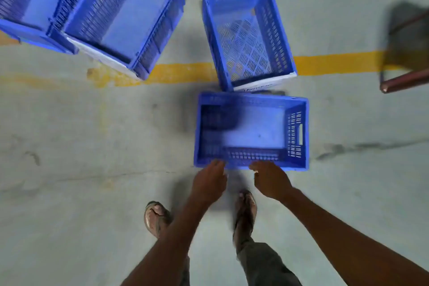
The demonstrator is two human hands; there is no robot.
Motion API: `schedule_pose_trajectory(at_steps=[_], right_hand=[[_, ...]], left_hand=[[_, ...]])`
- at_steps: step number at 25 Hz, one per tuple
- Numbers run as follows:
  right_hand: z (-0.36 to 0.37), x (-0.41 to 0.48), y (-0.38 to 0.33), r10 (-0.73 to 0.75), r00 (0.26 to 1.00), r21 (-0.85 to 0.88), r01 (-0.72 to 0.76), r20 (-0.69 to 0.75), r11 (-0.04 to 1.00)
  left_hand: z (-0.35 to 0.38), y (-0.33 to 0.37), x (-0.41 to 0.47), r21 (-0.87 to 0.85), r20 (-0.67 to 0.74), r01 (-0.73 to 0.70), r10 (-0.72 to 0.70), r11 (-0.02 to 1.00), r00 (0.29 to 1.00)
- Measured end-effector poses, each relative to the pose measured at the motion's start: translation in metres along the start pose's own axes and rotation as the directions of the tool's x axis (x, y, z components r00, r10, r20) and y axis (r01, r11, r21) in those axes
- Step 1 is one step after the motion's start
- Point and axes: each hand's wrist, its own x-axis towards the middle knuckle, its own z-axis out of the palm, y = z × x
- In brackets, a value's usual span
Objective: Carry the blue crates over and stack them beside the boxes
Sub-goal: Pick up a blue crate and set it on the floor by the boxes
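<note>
No legible text. Far crate (249, 32) has white strip w/ dark lettering on near rim, too blurred to read.

Both arms are bare all the way up, no sleeves, no watch or rings that I can spot on either of the hands. Left hand (210, 183) and right hand (271, 181) are gloveless. Lower down: grey-olive trousers (262, 264) and worn open-toe sandals (156, 217), straps over the toes, kinda dusty looking.

Grey concrete floor (92, 146), yellow line (185, 73), blue crates (251, 132)
</note>
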Motion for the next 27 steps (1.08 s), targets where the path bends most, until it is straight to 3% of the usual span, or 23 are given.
schedule_pose_trajectory(at_steps=[3,7,11,14,17,21,24,27], right_hand=[[0.066,0.059,0.054,-0.058,0.996,-0.168,0.068,0.063,0.984],[0.15,0.113,0.092,-0.038,0.999,-0.359,0.045,0.025,0.932],[0.167,0.136,0.093,-0.038,0.978,-0.244,-0.014,-0.206,0.97],[0.118,0.118,0.078,-0.041,0.978,-0.23,-0.007,-0.204,0.973],[0.037,0.084,0.035,-0.233,0.967,-0.255,0.201,-0.102,0.946],[-0.065,0.02,-0.08,-0.42,0.905,-0.26,0.421,0.063,0.869],[-0.11,-0.049,-0.167,-0.53,0.848,-0.191,0.516,-0.028,0.835],[-0.16,-0.122,-0.244,-0.559,0.828,-0.207,0.542,-0.029,0.814]], left_hand=[[0.104,-0.02,0.055,0.257,0.063,-0.206,0.196,0.944,0.978],[0.173,-0.054,0.116,0.529,0.012,-0.245,0.282,0.813,0.959],[0.169,-0.065,0.136,0.427,-0.054,-0.308,0.364,0.85,0.93],[0.115,-0.056,0.11,0.314,-0.116,-0.309,0.36,0.898,0.926],[0.026,-0.043,0.067,0.363,-0.144,-0.194,0.26,0.911,0.955],[-0.111,-0.039,-0.018,0.327,-0.122,-0.231,0.283,0.917,0.951],[-0.196,-0.066,-0.106,0.169,-0.086,-0.165,0.182,0.972,0.98],[-0.263,-0.105,-0.217,-0.034,-0.198,-0.042,0.035,0.999,0.98]])
